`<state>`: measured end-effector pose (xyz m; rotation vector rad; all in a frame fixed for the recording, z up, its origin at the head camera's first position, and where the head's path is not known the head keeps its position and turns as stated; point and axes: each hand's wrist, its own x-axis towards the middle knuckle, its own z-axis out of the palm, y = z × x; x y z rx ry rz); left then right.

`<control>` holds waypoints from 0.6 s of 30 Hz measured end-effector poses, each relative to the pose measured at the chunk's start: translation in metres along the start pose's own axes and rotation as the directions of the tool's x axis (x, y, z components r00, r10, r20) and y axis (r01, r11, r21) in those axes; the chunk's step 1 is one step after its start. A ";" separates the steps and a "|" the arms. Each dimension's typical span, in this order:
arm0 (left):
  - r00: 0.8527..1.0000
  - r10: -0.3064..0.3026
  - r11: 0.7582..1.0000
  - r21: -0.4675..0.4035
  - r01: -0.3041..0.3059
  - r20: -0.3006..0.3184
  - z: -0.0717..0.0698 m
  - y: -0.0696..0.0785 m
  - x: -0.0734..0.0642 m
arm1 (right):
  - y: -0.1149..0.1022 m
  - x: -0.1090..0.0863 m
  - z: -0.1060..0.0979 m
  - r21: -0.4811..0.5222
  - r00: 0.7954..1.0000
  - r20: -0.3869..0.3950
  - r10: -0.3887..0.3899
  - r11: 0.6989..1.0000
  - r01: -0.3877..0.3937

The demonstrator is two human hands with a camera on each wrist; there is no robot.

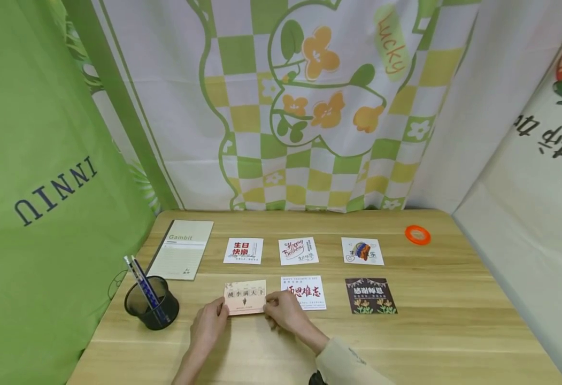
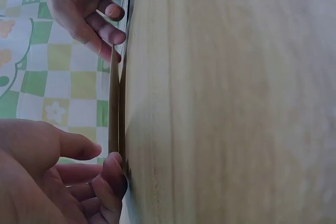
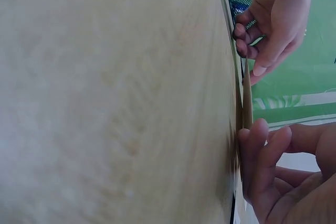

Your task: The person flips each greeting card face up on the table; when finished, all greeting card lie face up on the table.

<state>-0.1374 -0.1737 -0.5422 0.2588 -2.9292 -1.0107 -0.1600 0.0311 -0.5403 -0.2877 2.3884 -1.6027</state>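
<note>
A pale pink-beige greeting card with a row of dark Chinese characters lies at the front left of two rows of cards. My left hand pinches its left edge, and my right hand pinches it by the lower right corner. Seen edge-on in the left wrist view, the card is a thin upright strip spanning both hands, close over the tabletop. My right hand partly covers a white card with red characters just to the right.
A dark card with flowers completes the front row. Behind stand three white cards, among them a birthday card. A notebook and a black mesh pen cup are at left. An orange ring lies at back right; curtains enclose the table.
</note>
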 end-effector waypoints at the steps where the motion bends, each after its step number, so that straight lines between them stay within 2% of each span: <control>1: 1.000 -0.001 1.000 0.009 0.001 0.003 0.000 0.000 0.000 | 0.000 -0.001 0.000 -0.007 1.000 0.004 0.003 1.000 -0.003; 6: 1.000 0.022 0.998 0.056 -0.022 -0.005 -0.001 -0.002 0.000 | 0.000 -0.004 0.000 -0.027 1.000 0.014 0.005 1.000 -0.005; 11: 0.996 0.077 0.995 0.070 -0.074 -0.049 -0.001 0.001 0.001 | 0.000 -0.006 -0.005 -0.048 1.000 0.020 -0.016 0.999 0.017; 16: 0.985 0.144 0.988 0.076 -0.137 -0.092 0.000 0.012 0.009 | -0.007 -0.005 -0.020 -0.185 0.995 -0.015 -0.094 0.979 0.090; 18: 0.973 0.193 0.979 0.095 -0.182 -0.125 0.000 0.018 0.014 | -0.011 -0.004 -0.029 -0.250 0.991 -0.044 -0.128 0.962 0.113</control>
